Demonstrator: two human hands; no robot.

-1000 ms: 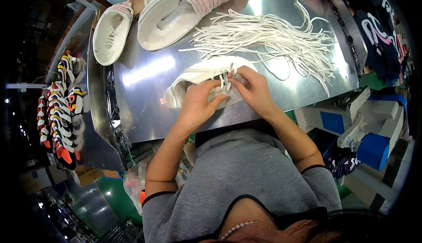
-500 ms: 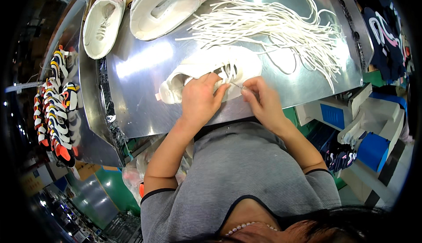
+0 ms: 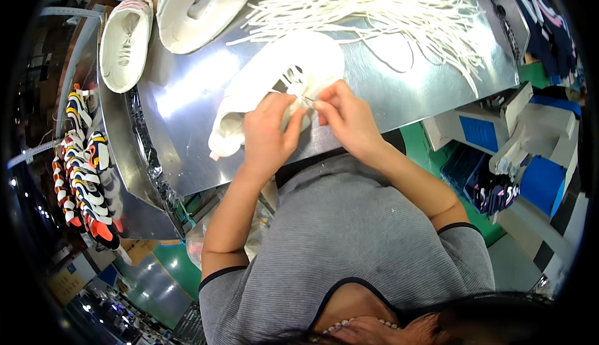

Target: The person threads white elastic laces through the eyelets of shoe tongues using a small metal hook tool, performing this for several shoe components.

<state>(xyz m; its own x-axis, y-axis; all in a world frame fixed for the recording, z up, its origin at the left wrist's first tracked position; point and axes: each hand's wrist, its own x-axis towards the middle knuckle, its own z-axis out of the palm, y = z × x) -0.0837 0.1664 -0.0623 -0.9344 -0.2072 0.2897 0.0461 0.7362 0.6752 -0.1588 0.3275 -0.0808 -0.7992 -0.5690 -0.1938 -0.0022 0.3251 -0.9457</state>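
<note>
A white sneaker (image 3: 265, 73) lies on the metal tabletop just in front of me, its toe pointing up and to the right. White lace (image 3: 293, 78) crosses part of its eyelet opening. My left hand (image 3: 269, 130) is closed on the near edge of the shoe, thumb and fingers pinching by the eyelets. In the pinched fingers of my right hand (image 3: 349, 119) is a thin, dark, needle-like tool (image 3: 308, 99), its tip against the eyelet area. The fingers partly cover the spot where the tool meets the shoe.
A heap of loose white laces (image 3: 368, 8) spreads behind the sneaker. Two white shoes (image 3: 125, 52) (image 3: 178, 24) with pink parts stand at the back left. Colourful shoes (image 3: 87, 183) line the left side. White-and-blue bins (image 3: 477, 133) and dark shoe uppers (image 3: 543, 27) are at the right.
The sneaker has shifted left in view and turned, its toe now angled further away from me. Both hands have moved with it, and the right hand is nearer the left. The whole view has shifted slightly.
</note>
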